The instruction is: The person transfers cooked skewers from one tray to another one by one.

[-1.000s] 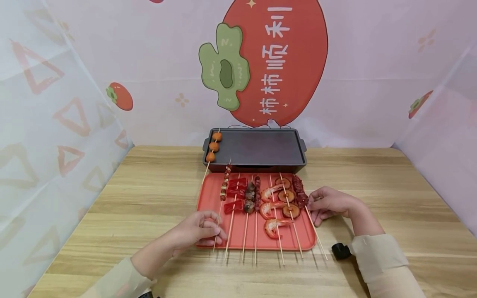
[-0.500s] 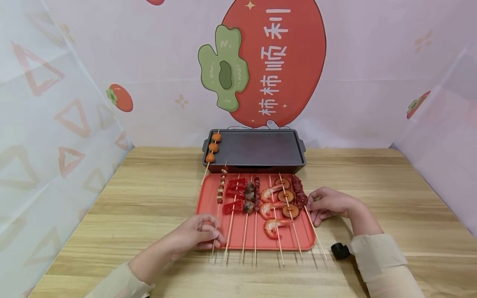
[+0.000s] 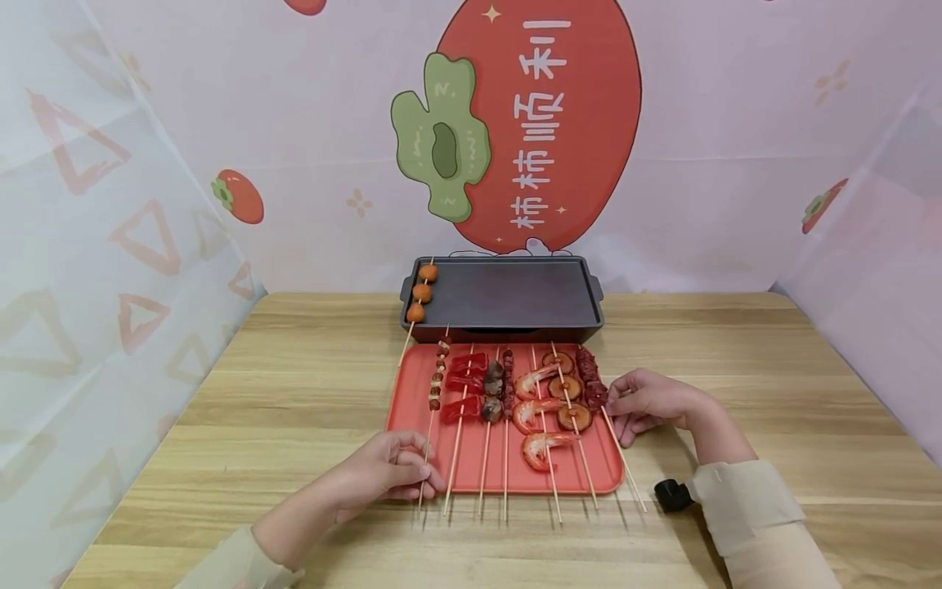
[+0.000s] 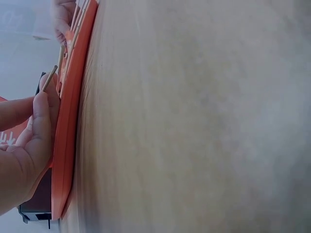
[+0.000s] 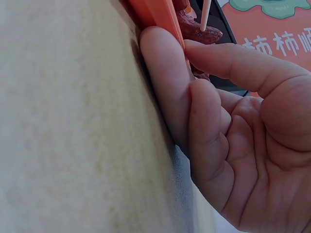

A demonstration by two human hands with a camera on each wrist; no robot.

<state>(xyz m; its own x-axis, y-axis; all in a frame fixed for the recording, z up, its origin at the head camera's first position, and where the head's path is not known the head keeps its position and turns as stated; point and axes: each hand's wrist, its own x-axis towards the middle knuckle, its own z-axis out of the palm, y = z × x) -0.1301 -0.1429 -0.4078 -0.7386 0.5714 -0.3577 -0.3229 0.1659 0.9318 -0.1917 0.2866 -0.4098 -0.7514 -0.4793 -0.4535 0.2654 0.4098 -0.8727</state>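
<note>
My left hand (image 3: 386, 470) pinches the lower stick of a skewer of small red and pale pieces (image 3: 436, 391), over the left side of a red tray (image 3: 412, 380). In the left wrist view, the stick's end (image 4: 50, 77) pokes out past the thumb and finger. My right hand (image 3: 655, 401) grips the tray's right edge; the right wrist view has the thumb on top and fingers (image 5: 163, 68) below the rim. Beside it lies a dark red meat skewer (image 3: 593, 384). Shrimp (image 3: 548, 450), mushroom slice (image 3: 565, 388) and red pepper (image 3: 465, 383) skewers lie between the hands.
Behind the tray stands a dark grill pan (image 3: 515, 290), with a skewer of orange balls (image 3: 422, 292) along its left side. Several sticks overhang the tray's front edge. A patterned cloth (image 3: 316, 123) backs the wooden table (image 3: 257, 409).
My left hand has drawn the held skewer slightly toward me and to the left, so its tip sits lower, near the grill pan's front edge. The right hand stays on the tray.
</note>
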